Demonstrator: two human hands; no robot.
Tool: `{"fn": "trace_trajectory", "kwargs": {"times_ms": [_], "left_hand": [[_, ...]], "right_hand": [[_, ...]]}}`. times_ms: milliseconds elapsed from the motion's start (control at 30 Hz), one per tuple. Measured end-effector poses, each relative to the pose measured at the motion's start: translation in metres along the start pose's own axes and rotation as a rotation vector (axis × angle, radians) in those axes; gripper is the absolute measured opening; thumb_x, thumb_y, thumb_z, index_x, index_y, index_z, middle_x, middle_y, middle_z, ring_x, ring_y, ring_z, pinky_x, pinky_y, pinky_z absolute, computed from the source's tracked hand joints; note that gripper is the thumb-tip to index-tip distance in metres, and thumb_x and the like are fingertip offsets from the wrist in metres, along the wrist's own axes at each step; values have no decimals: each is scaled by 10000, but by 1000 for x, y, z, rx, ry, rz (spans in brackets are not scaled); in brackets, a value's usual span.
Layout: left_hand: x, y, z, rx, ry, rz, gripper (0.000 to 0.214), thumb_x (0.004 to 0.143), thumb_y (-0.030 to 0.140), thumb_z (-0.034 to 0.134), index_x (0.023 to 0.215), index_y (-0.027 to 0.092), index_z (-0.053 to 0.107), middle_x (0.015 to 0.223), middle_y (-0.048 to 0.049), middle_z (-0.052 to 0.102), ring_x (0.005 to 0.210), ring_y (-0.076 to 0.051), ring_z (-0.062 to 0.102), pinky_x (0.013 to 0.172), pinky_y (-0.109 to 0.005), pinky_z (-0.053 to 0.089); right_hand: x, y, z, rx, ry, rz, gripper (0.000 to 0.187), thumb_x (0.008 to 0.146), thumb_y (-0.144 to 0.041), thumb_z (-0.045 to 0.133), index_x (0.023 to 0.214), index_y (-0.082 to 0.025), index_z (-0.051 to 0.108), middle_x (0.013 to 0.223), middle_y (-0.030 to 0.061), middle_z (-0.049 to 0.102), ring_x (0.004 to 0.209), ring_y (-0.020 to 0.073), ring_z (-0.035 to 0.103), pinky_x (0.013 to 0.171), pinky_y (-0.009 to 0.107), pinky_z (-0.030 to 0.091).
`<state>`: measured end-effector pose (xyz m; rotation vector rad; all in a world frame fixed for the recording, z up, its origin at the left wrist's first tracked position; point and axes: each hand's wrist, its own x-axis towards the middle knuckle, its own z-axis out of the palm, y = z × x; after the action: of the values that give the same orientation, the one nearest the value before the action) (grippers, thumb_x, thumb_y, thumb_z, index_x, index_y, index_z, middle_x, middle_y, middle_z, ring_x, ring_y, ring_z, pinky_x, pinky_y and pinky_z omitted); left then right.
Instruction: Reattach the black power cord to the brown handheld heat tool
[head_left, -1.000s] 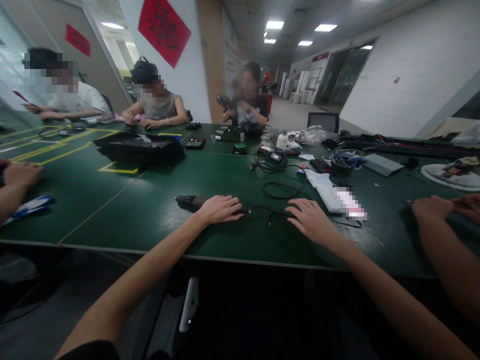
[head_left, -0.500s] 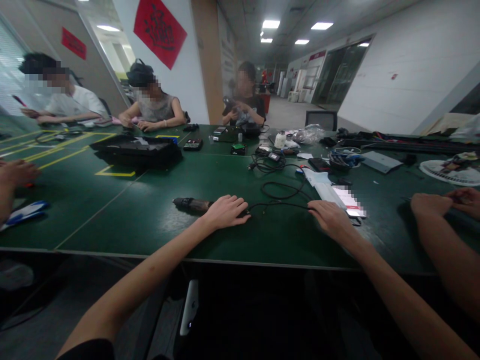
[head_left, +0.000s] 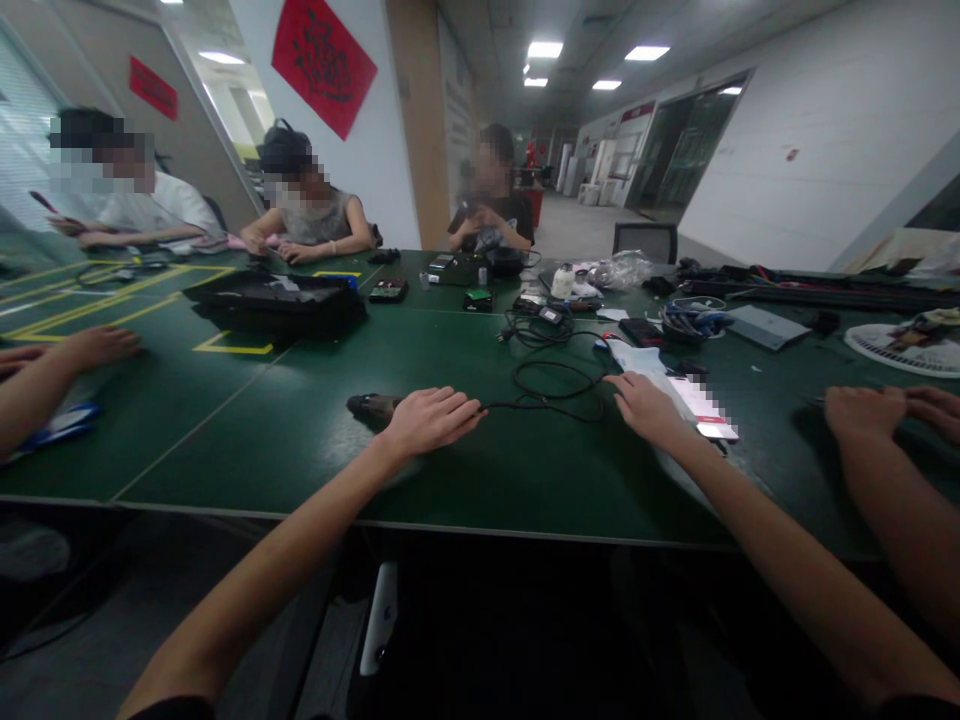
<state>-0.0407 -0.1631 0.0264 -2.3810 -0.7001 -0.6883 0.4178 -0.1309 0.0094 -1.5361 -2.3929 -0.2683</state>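
A dark corded electric screwdriver (head_left: 367, 408) lies on the green table with its tip to the left. My left hand (head_left: 433, 418) is closed over its rear body and hides most of it. From under those fingers a black cable (head_left: 551, 392) runs right and curls into loops. My right hand (head_left: 649, 408) is just right of the loops, forefinger stretched toward them and the other fingers partly bent. Whether a fingertip touches the cable is unclear. Beside that hand lie a pale blue face mask (head_left: 637, 358) and a phone with a lit screen (head_left: 701, 408).
A black tray (head_left: 277, 308) stands at the left. Behind the cable are an adapter (head_left: 551, 315), a bundle of blue wires (head_left: 694, 318) and a grey flat box (head_left: 769, 325). Other people's hands (head_left: 862, 410) (head_left: 101, 345) rest at both sides; several people sit opposite.
My left hand has slid left along the screwdriver, covering more of it. My right hand has moved slightly up and left, off the cable's near stretch. The hand at far left reached farther in.
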Motion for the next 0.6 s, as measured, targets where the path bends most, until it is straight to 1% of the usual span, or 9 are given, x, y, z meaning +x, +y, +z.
{"fn": "trace_trajectory", "kwargs": {"times_ms": [100, 167, 233, 333, 433, 467, 533, 567, 600], "left_hand": [[3, -22, -23, -22, 114, -136, 174, 1039, 335, 564, 1058, 225, 697, 891, -14, 741, 763, -139, 663, 672, -280, 448], [8, -40, -41, -33, 215, -327, 213, 1038, 363, 560, 1037, 215, 713, 875, -20, 741, 762, -137, 676, 665, -269, 443], [14, -58, -59, -46, 318, -537, 296, 1052, 419, 530, 1033, 190, 718, 848, -26, 728, 726, -133, 660, 669, -266, 443], [21, -86, -80, -55, 410, -774, 438, 1090, 487, 441, 1011, 154, 714, 752, -4, 670, 658, -107, 583, 690, -258, 434], [18, -112, -90, -28, 427, -897, 548, 1112, 529, 371, 987, 108, 699, 713, 6, 628, 625, -80, 526, 668, -237, 399], [15, -120, -91, 7, 407, -921, 566, 1111, 541, 367, 986, 98, 697, 733, -3, 638, 636, -80, 521, 675, -234, 392], [6, -133, -90, 111, 321, -920, 568, 1104, 548, 386, 982, 90, 700, 780, -25, 672, 684, -96, 516, 707, -239, 377], [0, -137, -88, 155, 258, -885, 545, 1097, 541, 410, 988, 96, 705, 815, -36, 695, 713, -108, 522, 719, -243, 368], [-5, -140, -86, 174, 183, -828, 506, 1088, 529, 438, 1021, 109, 712, 865, -44, 721, 742, -120, 534, 722, -246, 361]], "right_hand": [[14, -14, 9, 65, -40, -82, 425, 1017, -214, 445, 1417, -170, 582, 1405, 162, 602, 1254, 304, 581, 1081, 454, 463], [20, -24, 11, 109, -60, -108, 359, 1045, -296, 462, 1355, -188, 609, 1370, 145, 618, 1218, 287, 603, 1053, 436, 482], [22, -33, 8, 147, -84, -133, 296, 1053, -396, 497, 1236, -214, 643, 1271, 110, 653, 1122, 262, 638, 980, 398, 514], [11, -44, -3, 188, -120, -193, 293, 1015, -506, 581, 1067, -223, 636, 1111, 84, 674, 1004, 250, 644, 887, 368, 523], [-14, -46, -19, 224, -100, -273, 329, 1000, -548, 588, 921, -228, 599, 987, 110, 676, 940, 279, 623, 840, 402, 511], [-22, -44, -26, 243, -50, -275, 335, 1019, -537, 549, 883, -235, 594, 972, 119, 682, 929, 284, 625, 843, 416, 509], [-29, -37, -44, 318, 155, -220, 377, 1052, -532, 449, 870, -242, 607, 959, 134, 700, 896, 284, 645, 833, 433, 517], [-26, -31, -54, 363, 319, -152, 436, 1070, -543, 374, 864, -239, 609, 920, 139, 699, 850, 279, 653, 806, 432, 524], [-17, -24, -66, 389, 510, -29, 504, 1090, -548, 282, 870, -234, 610, 861, 136, 683, 781, 268, 644, 765, 428, 524]]}}
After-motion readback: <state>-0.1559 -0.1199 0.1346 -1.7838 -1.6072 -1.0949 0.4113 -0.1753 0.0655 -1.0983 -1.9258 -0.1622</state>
